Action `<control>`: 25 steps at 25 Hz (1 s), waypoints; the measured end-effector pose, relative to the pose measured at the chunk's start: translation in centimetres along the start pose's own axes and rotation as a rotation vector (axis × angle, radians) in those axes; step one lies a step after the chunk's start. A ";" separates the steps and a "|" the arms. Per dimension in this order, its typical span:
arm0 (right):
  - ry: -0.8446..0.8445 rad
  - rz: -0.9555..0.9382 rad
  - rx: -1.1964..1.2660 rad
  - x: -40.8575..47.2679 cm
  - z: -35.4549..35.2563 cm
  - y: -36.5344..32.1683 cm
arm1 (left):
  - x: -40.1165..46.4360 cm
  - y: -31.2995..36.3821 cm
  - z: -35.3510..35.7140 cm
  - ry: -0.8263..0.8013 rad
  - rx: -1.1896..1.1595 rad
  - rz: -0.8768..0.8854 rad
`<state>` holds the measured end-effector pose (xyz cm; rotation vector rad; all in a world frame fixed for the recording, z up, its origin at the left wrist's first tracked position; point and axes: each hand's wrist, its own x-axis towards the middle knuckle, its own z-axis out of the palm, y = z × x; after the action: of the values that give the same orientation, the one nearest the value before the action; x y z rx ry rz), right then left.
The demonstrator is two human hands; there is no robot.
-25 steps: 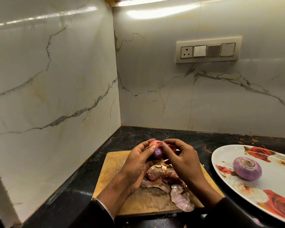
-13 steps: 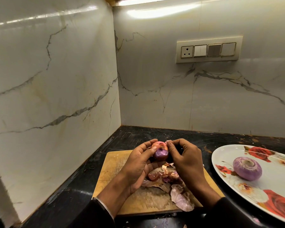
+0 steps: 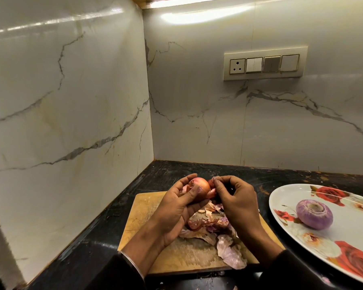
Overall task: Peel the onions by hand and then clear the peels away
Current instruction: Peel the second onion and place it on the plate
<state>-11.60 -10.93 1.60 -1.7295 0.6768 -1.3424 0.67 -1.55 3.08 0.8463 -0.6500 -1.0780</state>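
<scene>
The person's left hand (image 3: pixel 177 208) cups a small reddish-brown onion (image 3: pixel 199 188) that still wears its dry papery skin, fingers curled up behind it and the thumb pressed on its near side, above the far end of a worn, pale wooden chopping board (image 3: pixel 143 214). The right hand (image 3: pixel 237 203) sits just beside it, thumb and forefinger pinching a torn flap of reddish skin (image 3: pixel 212 185) at the onion's right side; the other fingers curl in, and I cannot make out whether the flap is still joined to the bulb. The underside of the onion is hidden by the left palm.

Below the hands a loose heap of pink and brown onion peels (image 3: pixel 218 231) lies on the board, partly covered by both wrists. The board rests on a black stone counter (image 3: pixel 105 243) in a corner of white veined marble walls. To the right, a white oval plate printed with red roses (image 3: pixel 285 197) holds a peeled purple onion (image 3: pixel 314 214), cut end up; the plate's right end runs out of view. Dark sleeves cover both forearms, and a thin metal bangle (image 3: pixel 132 262) rings the left wrist. A cream switch panel with a socket (image 3: pixel 264 63) is fixed on the back wall.
</scene>
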 end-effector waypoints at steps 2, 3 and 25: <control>-0.006 -0.006 0.010 0.0 -0.1 0.0 | 0.0 0.1 -0.1 0.011 -0.007 0.008; -0.005 -0.011 -0.006 0.0 -0.1 0.1 | 0.0 0.1 -0.1 0.021 -0.002 0.012; -0.111 -0.271 -0.294 -0.4 0.0 -0.6 | 0.2 -0.3 -0.5 0.008 0.158 0.023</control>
<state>-11.76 -10.29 1.96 -2.1789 0.6166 -1.3650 0.99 -1.68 2.54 0.9763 -0.7434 -1.0111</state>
